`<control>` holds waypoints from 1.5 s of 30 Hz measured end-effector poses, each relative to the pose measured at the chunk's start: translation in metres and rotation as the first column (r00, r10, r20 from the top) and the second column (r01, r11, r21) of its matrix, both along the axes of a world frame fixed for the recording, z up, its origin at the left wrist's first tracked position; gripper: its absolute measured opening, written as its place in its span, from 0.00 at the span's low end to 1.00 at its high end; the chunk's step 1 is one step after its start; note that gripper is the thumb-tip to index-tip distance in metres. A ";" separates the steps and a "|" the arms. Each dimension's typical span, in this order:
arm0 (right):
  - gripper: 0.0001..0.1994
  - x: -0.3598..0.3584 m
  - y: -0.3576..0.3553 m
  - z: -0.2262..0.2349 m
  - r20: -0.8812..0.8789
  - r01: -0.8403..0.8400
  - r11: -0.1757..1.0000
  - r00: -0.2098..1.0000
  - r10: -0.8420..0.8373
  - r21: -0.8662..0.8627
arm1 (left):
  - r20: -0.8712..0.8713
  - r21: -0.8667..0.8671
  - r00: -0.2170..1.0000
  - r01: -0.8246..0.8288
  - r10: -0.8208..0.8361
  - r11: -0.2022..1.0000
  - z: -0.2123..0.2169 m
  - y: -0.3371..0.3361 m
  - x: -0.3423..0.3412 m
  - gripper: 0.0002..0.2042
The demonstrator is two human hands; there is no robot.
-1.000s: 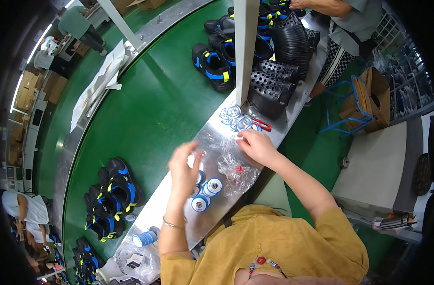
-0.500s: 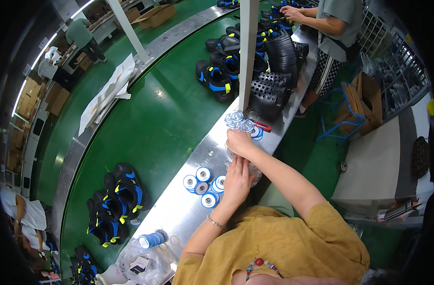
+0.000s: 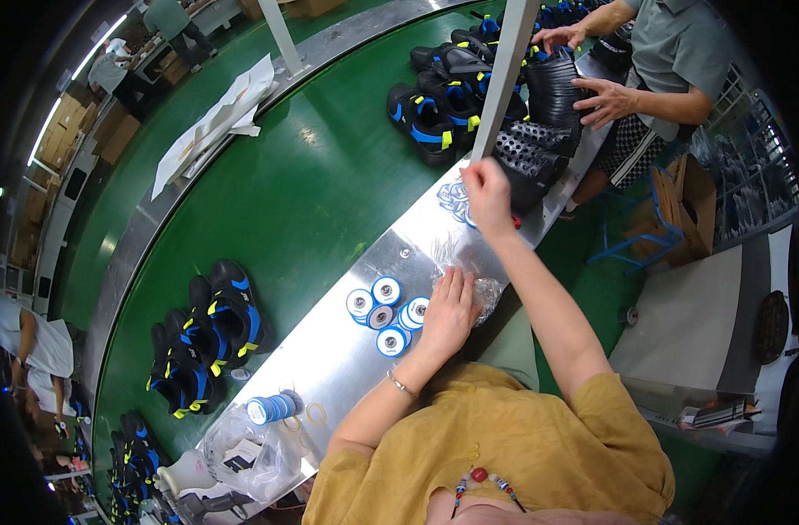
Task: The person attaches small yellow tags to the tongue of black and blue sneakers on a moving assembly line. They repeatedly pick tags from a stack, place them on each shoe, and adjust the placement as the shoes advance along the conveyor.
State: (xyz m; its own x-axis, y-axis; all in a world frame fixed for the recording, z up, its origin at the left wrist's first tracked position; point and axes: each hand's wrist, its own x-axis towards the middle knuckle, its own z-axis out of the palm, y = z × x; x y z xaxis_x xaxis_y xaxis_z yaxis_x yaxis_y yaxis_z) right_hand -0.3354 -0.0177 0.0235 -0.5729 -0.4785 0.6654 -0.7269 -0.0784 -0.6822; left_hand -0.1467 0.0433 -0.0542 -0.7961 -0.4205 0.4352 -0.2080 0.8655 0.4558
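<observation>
Clear plastic bag (image 3: 480, 282) under left hand (image 3: 448, 312)

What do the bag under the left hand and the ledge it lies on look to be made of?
The bag looks like thin clear plastic film: see-through, crinkled, with glints. The ledge looks like bare sheet metal, probably steel or aluminium: grey, smooth, with a dull sheen and screw heads. The left hand presses flat on the bag.

Shoe factory: green conveyor belt (image 3: 312, 184), sandals (image 3: 202, 337).
</observation>
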 end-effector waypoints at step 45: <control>0.06 0.075 0.044 -0.027 0.835 -0.646 0.751 0.483 0.262 0.138 | 0.015 0.863 0.989 -0.088 0.150 0.497 0.043 -0.106 0.053 0.10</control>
State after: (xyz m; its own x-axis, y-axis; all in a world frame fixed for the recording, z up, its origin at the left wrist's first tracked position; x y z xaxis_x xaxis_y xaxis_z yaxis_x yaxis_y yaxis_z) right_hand -0.2604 0.0259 -0.0031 -0.3608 -0.9130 -0.1906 0.1025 0.1643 -0.9811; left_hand -0.0935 -0.0624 -0.0110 -0.6971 -0.7000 -0.1552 -0.2265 0.0096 0.9740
